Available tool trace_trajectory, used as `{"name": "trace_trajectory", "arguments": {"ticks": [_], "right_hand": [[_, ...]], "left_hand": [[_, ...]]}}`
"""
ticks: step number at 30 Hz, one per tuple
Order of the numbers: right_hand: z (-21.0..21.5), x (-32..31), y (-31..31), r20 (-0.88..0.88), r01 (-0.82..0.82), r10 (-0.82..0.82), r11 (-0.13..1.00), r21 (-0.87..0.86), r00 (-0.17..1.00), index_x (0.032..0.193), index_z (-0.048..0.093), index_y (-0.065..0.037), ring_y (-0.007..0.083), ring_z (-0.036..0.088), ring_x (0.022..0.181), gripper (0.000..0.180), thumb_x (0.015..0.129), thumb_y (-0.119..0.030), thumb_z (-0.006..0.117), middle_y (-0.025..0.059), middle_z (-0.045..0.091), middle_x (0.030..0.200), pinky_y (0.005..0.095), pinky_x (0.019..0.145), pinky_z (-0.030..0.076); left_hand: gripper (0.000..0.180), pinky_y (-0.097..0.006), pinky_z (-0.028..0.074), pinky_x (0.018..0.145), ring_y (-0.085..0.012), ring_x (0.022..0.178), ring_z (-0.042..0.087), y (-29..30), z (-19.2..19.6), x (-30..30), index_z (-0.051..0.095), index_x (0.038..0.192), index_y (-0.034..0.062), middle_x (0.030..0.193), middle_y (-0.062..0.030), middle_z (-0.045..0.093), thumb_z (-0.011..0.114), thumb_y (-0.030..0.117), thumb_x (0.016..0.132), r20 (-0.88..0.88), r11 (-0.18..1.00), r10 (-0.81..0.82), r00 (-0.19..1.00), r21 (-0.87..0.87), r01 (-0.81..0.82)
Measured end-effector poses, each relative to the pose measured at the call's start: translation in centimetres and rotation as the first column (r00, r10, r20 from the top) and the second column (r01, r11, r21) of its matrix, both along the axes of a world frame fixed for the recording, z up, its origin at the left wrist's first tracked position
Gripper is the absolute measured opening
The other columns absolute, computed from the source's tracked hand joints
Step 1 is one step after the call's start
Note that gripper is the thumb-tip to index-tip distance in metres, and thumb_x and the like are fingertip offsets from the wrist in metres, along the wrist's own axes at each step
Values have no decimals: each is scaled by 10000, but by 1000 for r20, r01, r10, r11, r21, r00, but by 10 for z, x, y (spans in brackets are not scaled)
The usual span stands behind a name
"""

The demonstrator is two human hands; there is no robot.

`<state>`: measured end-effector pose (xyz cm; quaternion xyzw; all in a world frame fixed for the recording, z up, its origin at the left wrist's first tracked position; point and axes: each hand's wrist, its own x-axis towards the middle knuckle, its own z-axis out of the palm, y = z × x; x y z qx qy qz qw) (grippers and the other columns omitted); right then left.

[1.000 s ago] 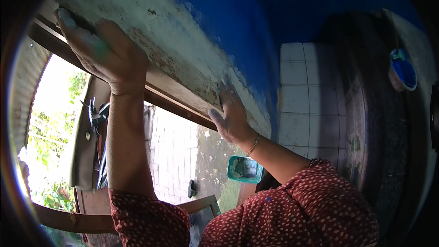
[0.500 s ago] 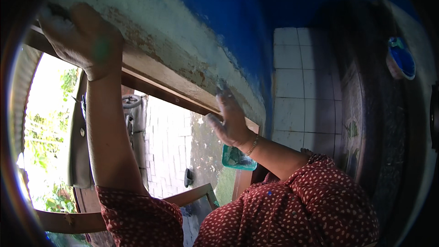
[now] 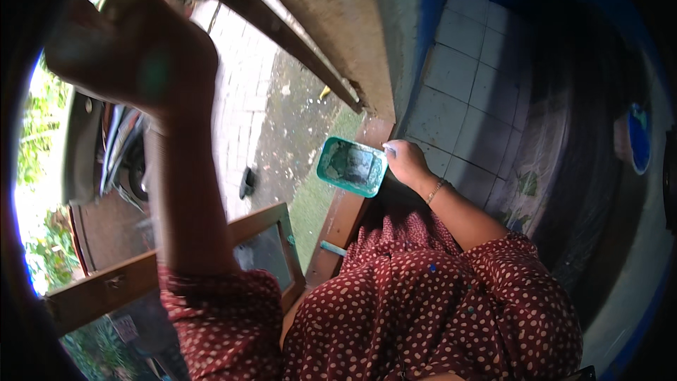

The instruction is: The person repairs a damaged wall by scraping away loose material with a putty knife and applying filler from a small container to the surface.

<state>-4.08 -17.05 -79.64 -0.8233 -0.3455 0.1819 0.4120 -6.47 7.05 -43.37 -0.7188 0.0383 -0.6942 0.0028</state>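
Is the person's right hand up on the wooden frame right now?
No: the right hand is down low beside the small teal tray, while only the left hand is raised near the wooden frame.

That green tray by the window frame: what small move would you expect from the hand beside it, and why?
Probably a dip of the right hand into the green tray. Its fingertips sit at the tray's rim on the wooden sill, while the left hand is raised high against the frame. What the tray holds is unclear.
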Motion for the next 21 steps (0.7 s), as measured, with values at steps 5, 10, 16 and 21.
{"name": "trace_trajectory", "arguments": {"ticks": [5,10,16,21], "right_hand": [[-15,-17,39,178,-329,332,943,-45,926,869,648,1,368,602,864,191,812,-100,497,201,632,869,436,790,471],[-26,-17,65,221,-515,589,797,-314,777,878,636,4,355,578,912,194,807,-27,458,189,625,900,435,807,467],[-59,-37,86,16,-580,835,396,-712,550,870,676,10,333,601,940,217,795,-97,503,201,645,950,407,849,477],[-81,-61,75,55,-470,935,227,-853,351,842,717,-28,303,609,994,213,780,-144,551,180,675,929,436,856,459]], "left_hand": [[337,-427,413,863,-333,999,512,-17,-206,-121,514,1073,-77,1054,-249,518,563,187,869,-605,356,16,796,-741,-570],[649,-435,530,665,-358,668,669,-70,-402,-197,528,1011,-142,854,-303,627,543,492,877,-582,-357,-606,542,-410,-839],[657,-392,586,500,-309,641,668,-124,-446,-184,319,1287,-90,953,-230,599,588,366,898,-158,-653,-560,813,-520,-551],[418,-421,567,671,-346,848,674,-141,-511,-187,470,1232,-34,1022,-247,639,528,139,855,-146,-680,-446,883,-587,-440]]}}
